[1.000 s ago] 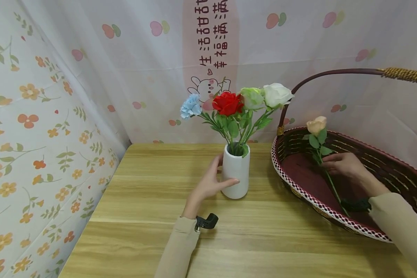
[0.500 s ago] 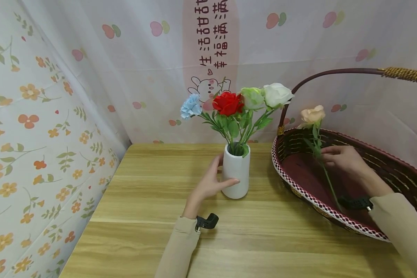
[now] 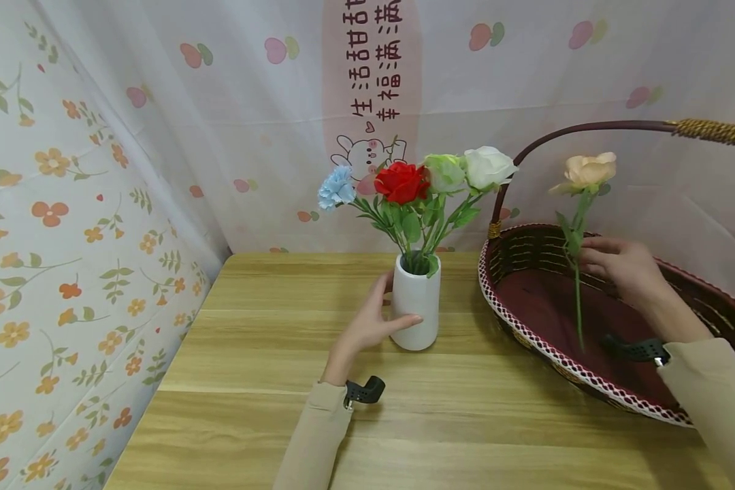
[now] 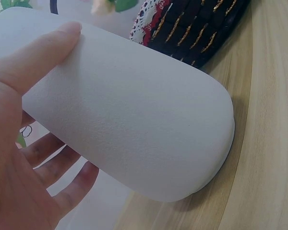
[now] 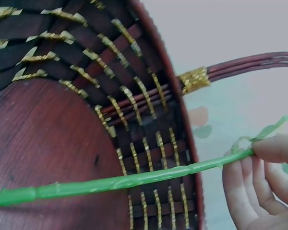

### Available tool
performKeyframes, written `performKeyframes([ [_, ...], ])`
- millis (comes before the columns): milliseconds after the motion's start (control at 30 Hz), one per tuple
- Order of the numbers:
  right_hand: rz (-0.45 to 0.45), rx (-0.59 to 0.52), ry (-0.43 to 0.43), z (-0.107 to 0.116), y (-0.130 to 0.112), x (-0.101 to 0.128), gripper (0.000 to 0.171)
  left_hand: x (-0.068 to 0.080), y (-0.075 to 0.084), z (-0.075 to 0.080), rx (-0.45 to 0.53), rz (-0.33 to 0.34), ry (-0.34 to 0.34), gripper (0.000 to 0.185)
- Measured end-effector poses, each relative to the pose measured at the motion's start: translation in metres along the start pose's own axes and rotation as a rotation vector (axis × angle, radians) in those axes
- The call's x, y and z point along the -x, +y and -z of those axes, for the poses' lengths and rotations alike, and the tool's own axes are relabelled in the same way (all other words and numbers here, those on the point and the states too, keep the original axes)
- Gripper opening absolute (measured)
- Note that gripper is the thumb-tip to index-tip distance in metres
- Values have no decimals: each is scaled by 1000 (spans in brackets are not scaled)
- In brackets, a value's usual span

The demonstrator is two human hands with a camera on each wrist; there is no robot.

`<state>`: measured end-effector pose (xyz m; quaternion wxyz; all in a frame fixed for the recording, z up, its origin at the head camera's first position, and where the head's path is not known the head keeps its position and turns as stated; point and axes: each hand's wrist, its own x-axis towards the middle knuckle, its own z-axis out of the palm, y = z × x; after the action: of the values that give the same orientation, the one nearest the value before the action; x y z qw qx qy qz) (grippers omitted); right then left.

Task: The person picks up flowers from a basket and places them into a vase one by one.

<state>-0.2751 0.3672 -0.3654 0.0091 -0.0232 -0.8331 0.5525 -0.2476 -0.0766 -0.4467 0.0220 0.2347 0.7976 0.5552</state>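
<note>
A white vase [image 3: 414, 310] stands on the wooden table [image 3: 251, 381] and holds blue, red, green and white flowers [image 3: 402, 182]. My left hand [image 3: 376, 320] grips the vase [image 4: 134, 120], thumb in front and fingers behind. My right hand [image 3: 618, 267] pinches the green stem [image 5: 134, 179] of a peach rose [image 3: 586, 170] and holds it upright above the woven basket [image 3: 527, 327]. The stem's lower end hangs over the basket's dark red floor [image 5: 48, 143].
The basket has a tall arched handle [image 3: 600, 127] wrapped in gold cord [image 3: 719, 131] at the right. Printed fabric walls [image 3: 67, 204] close the table at the left and back. Bare table surface lies in front of the vase.
My right hand has lifted the peach rose up out of the basket and tilted it upright. The left hand and the vase have not moved.
</note>
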Motion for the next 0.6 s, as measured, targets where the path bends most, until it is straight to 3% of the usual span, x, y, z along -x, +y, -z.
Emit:
performKeyframes([
  [267, 69, -520, 38, -1, -18, 4, 21, 0, 0, 0, 6, -6, 0, 94],
  [600, 162, -750, 43, -6, -34, 10, 23, 0, -2, 0, 3, -7, 2, 95],
])
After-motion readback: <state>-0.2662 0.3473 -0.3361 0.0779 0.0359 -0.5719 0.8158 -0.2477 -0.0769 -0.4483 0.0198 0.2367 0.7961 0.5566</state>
